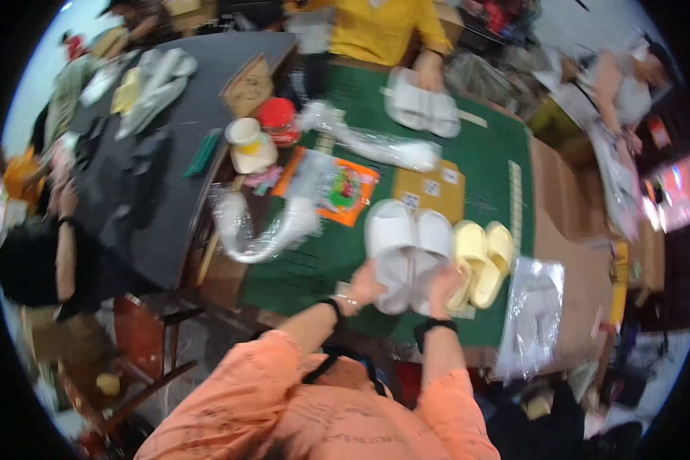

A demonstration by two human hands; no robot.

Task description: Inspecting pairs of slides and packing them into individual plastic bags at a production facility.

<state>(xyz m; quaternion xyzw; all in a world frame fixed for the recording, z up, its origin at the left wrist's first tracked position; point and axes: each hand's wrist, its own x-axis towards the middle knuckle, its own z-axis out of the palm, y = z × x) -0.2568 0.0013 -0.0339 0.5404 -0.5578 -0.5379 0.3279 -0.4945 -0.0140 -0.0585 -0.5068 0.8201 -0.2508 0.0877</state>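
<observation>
A pair of white slide slippers stands side by side near the front edge of the green mat point(299, 268). My left hand point(366, 284) grips the outer side of the left white slipper point(391, 236), fingers partly hidden behind it. On the other side my right hand point(441, 287) holds the right white slipper point(435, 232) near its heel. A pair of cream-yellow slippers point(487, 261) lies just right of my right hand. Under the white slippers' toes is a brown cardboard piece point(451, 201) with small white labels.
Clear plastic-wrapped items point(268, 234) lie left of my hands, beside an orange printed packet point(345, 192). Jars, one with a red lid point(278, 115), stand farther back. A bagged item point(533, 307) lies right. Across the table, a person in yellow touches white slippers point(418, 103).
</observation>
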